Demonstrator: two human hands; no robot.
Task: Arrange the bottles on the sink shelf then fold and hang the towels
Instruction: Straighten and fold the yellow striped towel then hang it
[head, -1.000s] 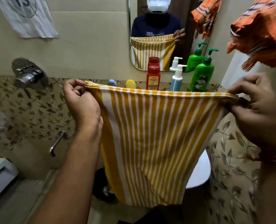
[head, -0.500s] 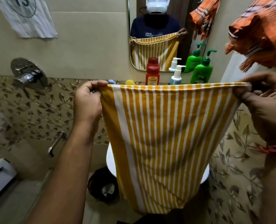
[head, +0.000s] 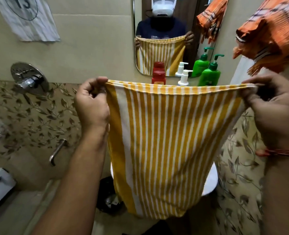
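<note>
A yellow and white striped towel (head: 165, 141) hangs stretched in front of me, its top edge doubled over. My left hand (head: 91, 104) pinches its upper left corner and my right hand (head: 272, 109) pinches its upper right corner. Just behind the towel's top edge stand a red bottle (head: 158, 77), a white pump bottle (head: 184, 78) and a green pump bottle (head: 209, 73); their lower parts and the shelf are hidden by the towel. An orange checked towel (head: 269, 33) hangs at the upper right.
A mirror (head: 164, 22) on the wall reflects me and the towel. The white sink (head: 211, 182) shows at the towel's lower right. A chrome tap valve (head: 29, 78) and spout (head: 57, 152) are on the left wall, a dark bin (head: 108, 195) below.
Both hands have lifted the striped towel higher, so it now covers more of the bottles. My left hand has moved right, bringing the corners closer together.
</note>
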